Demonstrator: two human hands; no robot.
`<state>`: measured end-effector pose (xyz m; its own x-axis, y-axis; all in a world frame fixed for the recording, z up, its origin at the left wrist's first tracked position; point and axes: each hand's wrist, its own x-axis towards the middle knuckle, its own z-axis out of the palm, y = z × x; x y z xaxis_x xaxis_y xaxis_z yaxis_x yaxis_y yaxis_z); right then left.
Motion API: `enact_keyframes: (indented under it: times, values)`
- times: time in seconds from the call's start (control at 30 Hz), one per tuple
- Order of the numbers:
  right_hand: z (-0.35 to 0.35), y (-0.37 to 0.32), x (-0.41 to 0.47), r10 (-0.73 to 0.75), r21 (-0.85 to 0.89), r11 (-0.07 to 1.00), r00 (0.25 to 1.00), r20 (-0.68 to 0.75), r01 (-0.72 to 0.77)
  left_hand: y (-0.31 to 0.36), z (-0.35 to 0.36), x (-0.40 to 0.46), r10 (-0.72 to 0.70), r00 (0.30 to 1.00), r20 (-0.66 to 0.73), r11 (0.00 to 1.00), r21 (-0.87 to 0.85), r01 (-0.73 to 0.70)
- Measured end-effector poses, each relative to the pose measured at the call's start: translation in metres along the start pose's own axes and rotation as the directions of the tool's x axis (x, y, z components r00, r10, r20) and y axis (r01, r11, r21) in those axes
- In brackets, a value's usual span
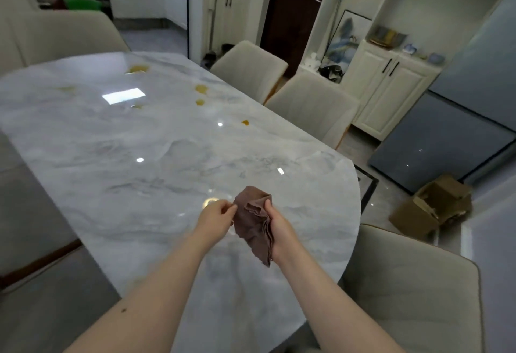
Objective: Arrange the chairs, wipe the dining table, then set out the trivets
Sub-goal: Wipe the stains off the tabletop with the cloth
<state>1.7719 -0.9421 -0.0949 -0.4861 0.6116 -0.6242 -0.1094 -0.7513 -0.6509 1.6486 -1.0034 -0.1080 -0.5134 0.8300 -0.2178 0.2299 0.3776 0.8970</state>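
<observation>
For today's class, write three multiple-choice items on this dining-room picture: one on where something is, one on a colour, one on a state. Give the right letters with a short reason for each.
1. Where is the cardboard box?
A. On the table
B. On the floor to the right of the table
C. On a chair

2. What colour is the cloth?
A. Brown
B. Blue
C. White

3. What state is the marble table in?
A. Covered with a tablecloth
B. Set with trivets
C. Marked by yellowish spills on its far part

Answers:
1 B: the box sits on the floor beside the grey cabinet, right of the table.
2 A: the folded cloth, in the grip of the right hand and pinched at one edge by the left hand, is brown.
3 C: yellowish spills dot the far half of the bare top.
</observation>
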Motion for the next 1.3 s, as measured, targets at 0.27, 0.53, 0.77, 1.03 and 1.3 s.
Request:
enact_keyframes:
  times: [0.27,0.53,0.77,1.03,1.3]
  values:
    - [0.035,0.021,-0.052,0.143,-0.133,0.984,0.974,0.178,-0.120,0.003,-0.028,-0.081,-0.054,0.927,-0.370,0.995,0.059,0.082]
    - [0.112,0.067,-0.095,0.266,-0.347,0.928,0.893,0.363,-0.135,-0.008,-0.102,-0.170,-0.079,0.721,-0.688,0.993,0.006,0.115]
    - [0.211,0.132,-0.148,0.377,-0.509,0.859,0.741,0.555,-0.056,-0.024,-0.192,-0.253,-0.101,0.442,-0.891,0.994,-0.069,0.088]
    - [0.303,0.241,-0.215,0.525,-0.635,0.771,0.613,0.590,-0.048,-0.066,-0.281,-0.354,-0.214,0.160,-0.964,0.976,-0.204,0.081]
    - [0.370,0.338,-0.291,0.607,-0.730,0.684,0.565,0.558,-0.013,-0.136,-0.363,-0.447,-0.388,0.037,-0.921,0.921,-0.385,0.060]
